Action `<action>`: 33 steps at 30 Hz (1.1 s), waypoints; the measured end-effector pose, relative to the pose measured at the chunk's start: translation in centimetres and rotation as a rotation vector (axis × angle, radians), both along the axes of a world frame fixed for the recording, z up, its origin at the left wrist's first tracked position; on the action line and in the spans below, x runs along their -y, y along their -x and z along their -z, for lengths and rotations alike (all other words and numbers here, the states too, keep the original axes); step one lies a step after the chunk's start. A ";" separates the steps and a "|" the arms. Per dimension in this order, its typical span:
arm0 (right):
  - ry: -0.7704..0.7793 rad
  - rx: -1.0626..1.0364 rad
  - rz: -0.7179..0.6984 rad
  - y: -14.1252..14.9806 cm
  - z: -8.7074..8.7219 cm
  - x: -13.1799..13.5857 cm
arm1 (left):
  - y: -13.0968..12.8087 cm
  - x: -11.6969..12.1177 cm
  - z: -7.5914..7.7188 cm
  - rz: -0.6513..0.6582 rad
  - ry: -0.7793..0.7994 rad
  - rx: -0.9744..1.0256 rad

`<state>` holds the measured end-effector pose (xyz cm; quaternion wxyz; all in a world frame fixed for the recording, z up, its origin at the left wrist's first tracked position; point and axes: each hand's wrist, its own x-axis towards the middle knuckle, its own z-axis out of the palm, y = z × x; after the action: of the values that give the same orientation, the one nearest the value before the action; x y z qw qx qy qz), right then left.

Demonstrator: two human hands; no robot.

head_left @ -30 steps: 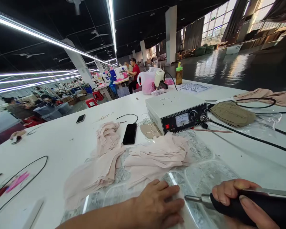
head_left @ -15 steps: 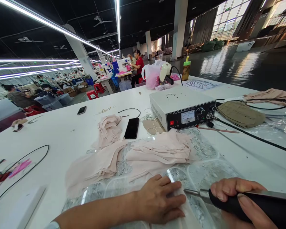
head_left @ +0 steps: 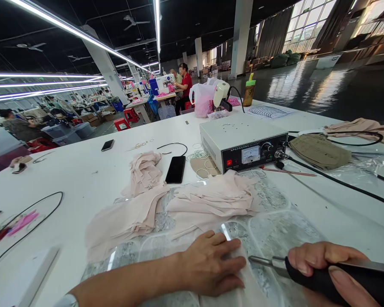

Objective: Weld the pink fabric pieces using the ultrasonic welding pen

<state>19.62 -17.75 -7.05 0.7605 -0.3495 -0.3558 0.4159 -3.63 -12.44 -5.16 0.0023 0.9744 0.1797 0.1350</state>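
Observation:
My left hand [head_left: 213, 264] lies flat with fingers spread, pressing a piece of pale pink fabric [head_left: 251, 294] onto a clear sheet [head_left: 284, 230] with a grey marbled look. My right hand [head_left: 326, 260] is wrapped round a thick black-handled tool [head_left: 310, 273] with a slim metal tip. That tip points left and sits just beside the fingers of my left hand, close to the fabric's edge; whether it touches I cannot tell. Beyond my hands lie a wide pile of pale pink cut pieces [head_left: 214, 196], a second stack [head_left: 124, 221] and a crumpled heap [head_left: 145, 170].
A control box [head_left: 243, 132] with a dial and a black cable [head_left: 339, 181] stands behind the fabric. Near it lie a black phone [head_left: 176, 169] and thin rings [head_left: 198, 155]. Olive-brown pieces [head_left: 323, 151] rest at right. A white box [head_left: 32, 277] lies at left.
The tool and my right hand have shifted slightly right, leaving a slightly wider gap between the tip and my left fingers. The whole view has tilted a little. My left hand stays on the fabric.

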 end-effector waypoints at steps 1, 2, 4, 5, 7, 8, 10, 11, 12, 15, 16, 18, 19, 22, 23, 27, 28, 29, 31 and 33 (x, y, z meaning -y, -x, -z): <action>-0.005 0.018 -0.005 0.0 -0.1 0.1 | 0.0 0.0 0.0 -0.001 0.000 -0.006; -0.007 0.033 -0.006 0.1 -0.2 0.1 | 0.0 0.0 0.0 -0.002 0.001 -0.012; -0.012 0.044 -0.005 0.4 -0.5 0.1 | -0.1 0.1 0.0 -0.002 0.000 -0.015; -0.005 0.037 -0.014 0.6 -0.6 0.1 | -0.1 0.1 0.0 -0.001 -0.002 -0.011; 0.005 0.019 -0.030 0.7 -0.7 0.0 | 0.0 0.1 0.0 0.001 -0.005 -0.002; 0.014 0.010 -0.033 0.7 -0.6 0.0 | 0.0 0.2 0.0 0.002 -0.006 0.002; 0.047 -0.015 -0.033 0.6 -0.4 0.0 | 0.1 0.2 -0.1 0.004 -0.009 -0.002; 0.061 -0.032 -0.025 0.5 -0.2 0.0 | 0.1 0.2 -0.1 0.004 -0.009 -0.009; 0.069 -0.050 -0.023 0.4 -0.1 0.0 | 0.1 0.2 -0.2 0.002 -0.008 -0.020; 0.069 -0.087 0.010 0.2 0.1 0.1 | 0.1 0.2 -0.3 0.000 0.004 -0.050; 0.065 -0.091 0.019 0.1 0.1 0.2 | 0.1 0.2 -0.3 0.001 0.007 -0.053; 0.070 -0.092 0.018 0.1 0.2 0.3 | 0.1 0.2 -0.2 0.001 0.007 -0.045; 0.072 -0.091 0.009 0.1 0.2 0.4 | 0.1 0.2 -0.2 -0.001 0.007 -0.044; 0.055 -0.084 -0.027 0.2 0.0 0.4 | 0.2 0.3 -0.1 -0.007 0.014 -0.064; 0.043 -0.076 -0.026 0.3 -0.2 0.4 | 0.2 0.3 -0.1 -0.008 0.018 -0.076; 0.044 0.004 -0.020 0.7 -1.4 0.1 | 0.2 0.2 -0.2 -0.006 0.027 -0.086; 0.051 0.021 -0.018 0.8 -1.6 0.0 | 0.2 0.2 -0.2 -0.003 0.027 -0.079; 0.054 0.032 -0.016 0.8 -1.7 -0.1 | 0.1 0.2 -0.2 0.000 0.024 -0.066; 0.050 0.035 -0.002 0.9 -1.8 -0.2 | 0.1 0.2 -0.2 0.004 0.021 -0.040; 0.066 0.011 0.022 0.9 -1.7 -0.2 | 0.2 0.2 -0.2 0.003 0.022 -0.031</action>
<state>18.69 -17.56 -5.36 0.7509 -0.3805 -0.3425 0.4172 -3.80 -12.59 -4.97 0.0107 0.9766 0.1796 0.1180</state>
